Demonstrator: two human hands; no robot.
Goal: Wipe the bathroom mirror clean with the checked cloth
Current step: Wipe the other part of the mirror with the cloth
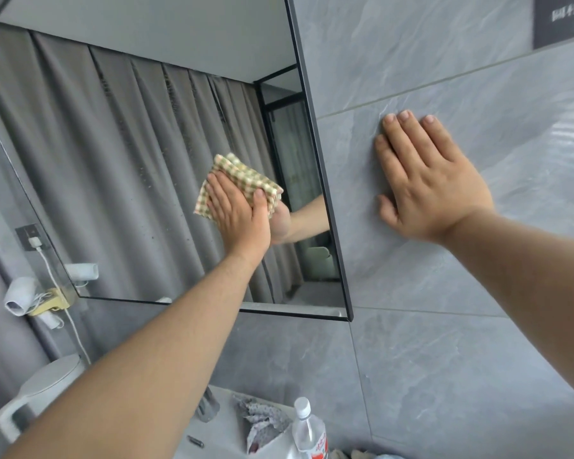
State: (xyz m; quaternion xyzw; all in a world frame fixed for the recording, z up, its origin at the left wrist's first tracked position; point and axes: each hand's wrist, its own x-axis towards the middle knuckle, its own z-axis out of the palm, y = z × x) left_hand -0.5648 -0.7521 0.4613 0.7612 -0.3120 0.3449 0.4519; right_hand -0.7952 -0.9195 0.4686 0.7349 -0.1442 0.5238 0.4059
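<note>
The checked cloth (246,175) lies flat against the mirror (130,144), near its right edge, under your left hand (237,212). That hand's fingers lie straight on the cloth and press it to the glass. Your right hand (434,183) is just beside the mirror's right frame, palm flat on the grey tiled wall (444,342), fingers straight.

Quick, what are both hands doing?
Left hand: open, pressing the checked cloth flat on the mirror.
Right hand: open, flat on the grey wall tile.
</note>
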